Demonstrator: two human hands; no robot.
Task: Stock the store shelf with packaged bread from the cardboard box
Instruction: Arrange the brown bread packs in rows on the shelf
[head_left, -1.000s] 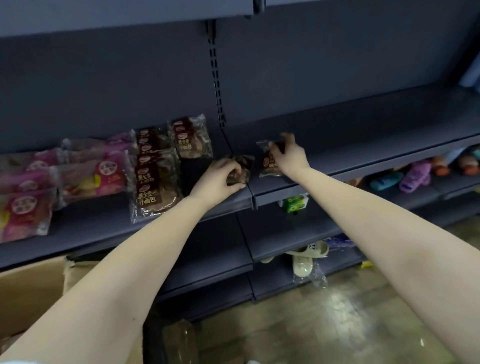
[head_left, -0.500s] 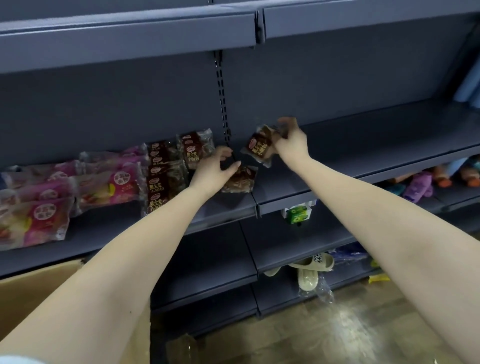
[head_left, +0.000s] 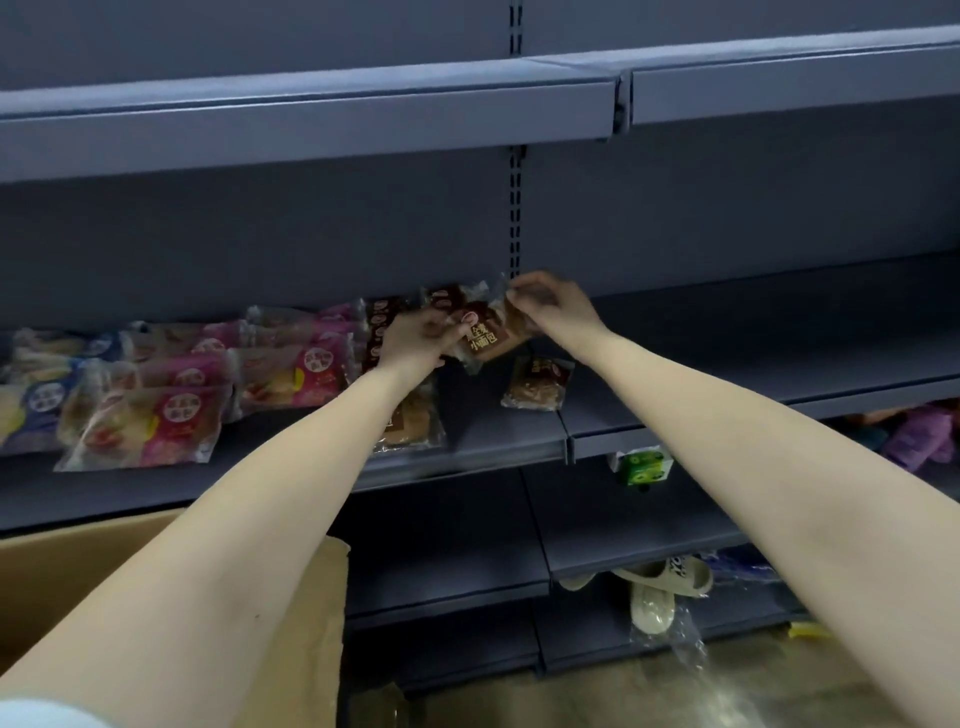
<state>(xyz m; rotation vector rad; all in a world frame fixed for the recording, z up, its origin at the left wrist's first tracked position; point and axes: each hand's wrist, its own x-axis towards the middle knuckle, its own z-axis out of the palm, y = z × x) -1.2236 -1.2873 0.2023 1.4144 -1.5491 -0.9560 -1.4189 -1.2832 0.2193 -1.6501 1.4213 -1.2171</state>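
From the head camera, both bare arms reach forward to the dark grey shelf (head_left: 727, 364). A brown bread packet (head_left: 483, 335) sits between the two hands, raised off the shelf board and tilted, its printed label facing the camera. The left hand (head_left: 415, 340) has its fingers curled and pinches the packet's left edge. The right hand (head_left: 550, 306) pinches the clear wrapper at the packet's upper right end (the fingertips bunch together on the plastic). The packet spans the gap from one hand to the other, close to the shelf's back wall.

Just below and to the right of it, a second brown packet (head_left: 535, 384) lies flat on the shelf, apart from both hands. More brown packets (head_left: 410, 423) lie under the left wrist, partly hidden by the forearm. Left of these lie pink packets (head_left: 291, 374).

The cardboard box (head_left: 78, 566) stands at lower left, below the left forearm. On the lower shelves sit a green carton (head_left: 641, 465) and a pale slipper (head_left: 654, 603).
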